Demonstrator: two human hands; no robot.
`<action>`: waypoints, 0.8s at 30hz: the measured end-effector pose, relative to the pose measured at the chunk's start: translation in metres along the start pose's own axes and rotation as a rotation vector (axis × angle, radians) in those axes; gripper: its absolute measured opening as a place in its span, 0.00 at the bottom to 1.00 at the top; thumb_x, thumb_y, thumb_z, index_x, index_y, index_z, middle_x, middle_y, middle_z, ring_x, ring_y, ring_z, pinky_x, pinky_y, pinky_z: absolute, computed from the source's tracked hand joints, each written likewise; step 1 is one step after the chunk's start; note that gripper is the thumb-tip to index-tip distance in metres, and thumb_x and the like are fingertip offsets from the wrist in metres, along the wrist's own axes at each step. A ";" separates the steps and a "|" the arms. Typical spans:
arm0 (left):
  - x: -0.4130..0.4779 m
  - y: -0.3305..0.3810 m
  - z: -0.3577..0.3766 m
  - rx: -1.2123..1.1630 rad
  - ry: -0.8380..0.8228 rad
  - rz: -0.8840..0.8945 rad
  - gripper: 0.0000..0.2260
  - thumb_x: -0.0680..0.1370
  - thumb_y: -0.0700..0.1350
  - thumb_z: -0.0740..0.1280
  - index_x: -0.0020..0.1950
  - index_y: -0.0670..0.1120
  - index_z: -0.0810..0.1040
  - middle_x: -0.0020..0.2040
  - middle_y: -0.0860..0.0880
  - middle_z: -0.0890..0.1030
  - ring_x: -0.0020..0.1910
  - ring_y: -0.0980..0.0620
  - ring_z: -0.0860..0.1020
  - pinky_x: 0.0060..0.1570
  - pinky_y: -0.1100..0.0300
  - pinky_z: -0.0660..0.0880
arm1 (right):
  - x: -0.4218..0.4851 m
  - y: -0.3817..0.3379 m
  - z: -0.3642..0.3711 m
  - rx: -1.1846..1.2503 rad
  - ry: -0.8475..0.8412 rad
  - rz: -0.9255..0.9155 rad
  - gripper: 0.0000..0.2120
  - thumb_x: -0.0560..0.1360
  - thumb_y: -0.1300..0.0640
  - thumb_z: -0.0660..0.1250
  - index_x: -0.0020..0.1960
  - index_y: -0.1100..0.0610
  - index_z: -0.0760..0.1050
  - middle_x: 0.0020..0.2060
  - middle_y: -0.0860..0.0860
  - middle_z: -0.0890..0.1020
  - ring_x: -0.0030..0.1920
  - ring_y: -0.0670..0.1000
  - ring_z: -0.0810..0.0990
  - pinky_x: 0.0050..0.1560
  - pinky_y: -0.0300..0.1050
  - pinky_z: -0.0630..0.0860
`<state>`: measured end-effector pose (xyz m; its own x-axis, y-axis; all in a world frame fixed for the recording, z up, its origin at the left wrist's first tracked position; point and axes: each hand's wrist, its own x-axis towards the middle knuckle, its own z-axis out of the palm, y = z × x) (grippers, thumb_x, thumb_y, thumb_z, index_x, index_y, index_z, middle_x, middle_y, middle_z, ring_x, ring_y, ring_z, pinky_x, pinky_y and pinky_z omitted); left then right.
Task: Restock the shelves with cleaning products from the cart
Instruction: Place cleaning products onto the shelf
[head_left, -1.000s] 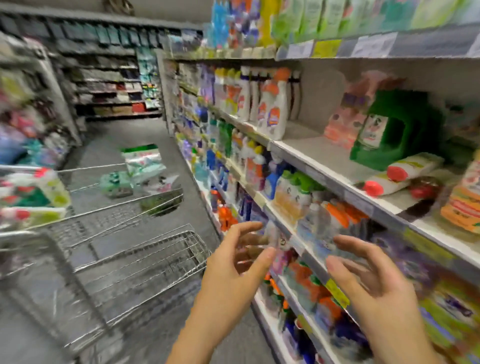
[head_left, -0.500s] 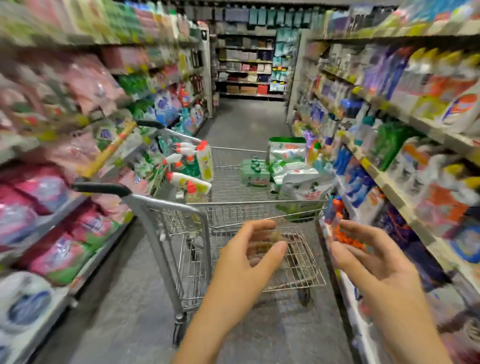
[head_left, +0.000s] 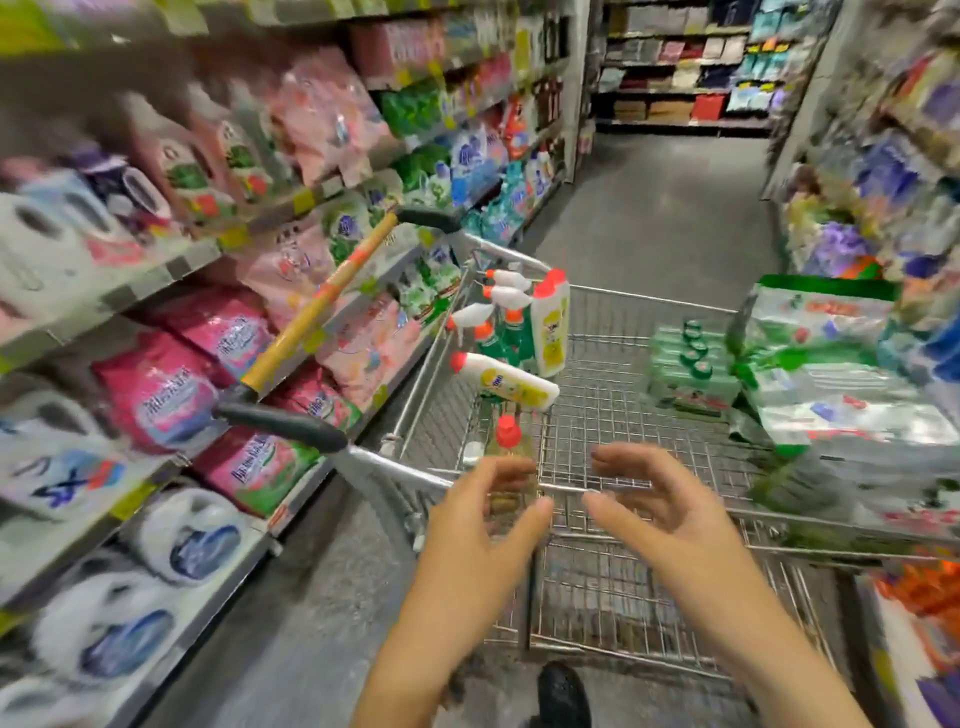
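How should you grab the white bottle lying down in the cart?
Around its middle, from above. The bottle lies on its side in the cart, red cap pointing left, so its long body faces up, probably free for a one-handed grip.

**Bare wire ahead, goods crowding both sides**

The cart (head_left: 405, 469) rim crosses just beyond both hands. Ahead of the right hand (head_left: 660, 499) the basket floor is bare wire with open room above. Just past the left hand (head_left: 483, 514) stands a red-capped bottle (head_left: 508, 432). Beyond it a white bottle (head_left: 506, 382) lies flat beside clustered spray bottles (head_left: 498, 306). To the right of the right hand, stacked bags (head_left: 841, 384) and a green pack (head_left: 691, 369) fill that side. The cart handle (head_left: 311, 322) juts out to the left of the left hand.
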<state>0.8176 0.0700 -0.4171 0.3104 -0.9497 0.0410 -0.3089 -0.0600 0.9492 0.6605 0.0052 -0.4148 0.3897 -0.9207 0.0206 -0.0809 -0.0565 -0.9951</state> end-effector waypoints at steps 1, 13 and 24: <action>0.023 -0.005 0.001 0.063 0.033 -0.016 0.12 0.75 0.44 0.70 0.57 0.53 0.77 0.54 0.56 0.80 0.54 0.59 0.78 0.59 0.56 0.75 | 0.026 0.005 -0.003 -0.009 -0.038 0.016 0.15 0.68 0.54 0.74 0.54 0.47 0.78 0.51 0.42 0.82 0.48 0.41 0.81 0.43 0.32 0.77; 0.199 -0.088 0.026 0.615 -0.285 -0.451 0.28 0.70 0.48 0.74 0.68 0.53 0.70 0.65 0.52 0.72 0.62 0.53 0.73 0.60 0.61 0.70 | 0.223 0.113 0.008 -0.580 -0.755 0.228 0.35 0.72 0.53 0.74 0.73 0.49 0.59 0.68 0.43 0.62 0.65 0.40 0.63 0.61 0.30 0.59; 0.249 -0.117 0.011 0.535 -0.018 -0.541 0.22 0.68 0.53 0.76 0.60 0.52 0.75 0.48 0.56 0.75 0.46 0.56 0.74 0.47 0.64 0.69 | 0.239 0.169 0.043 -0.215 -0.798 0.438 0.42 0.66 0.59 0.79 0.69 0.43 0.56 0.61 0.41 0.72 0.53 0.33 0.76 0.47 0.23 0.72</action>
<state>0.9213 -0.1623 -0.5214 0.5295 -0.7500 -0.3962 -0.5129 -0.6552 0.5547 0.7797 -0.2079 -0.5825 0.7925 -0.3435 -0.5039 -0.5065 0.0896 -0.8576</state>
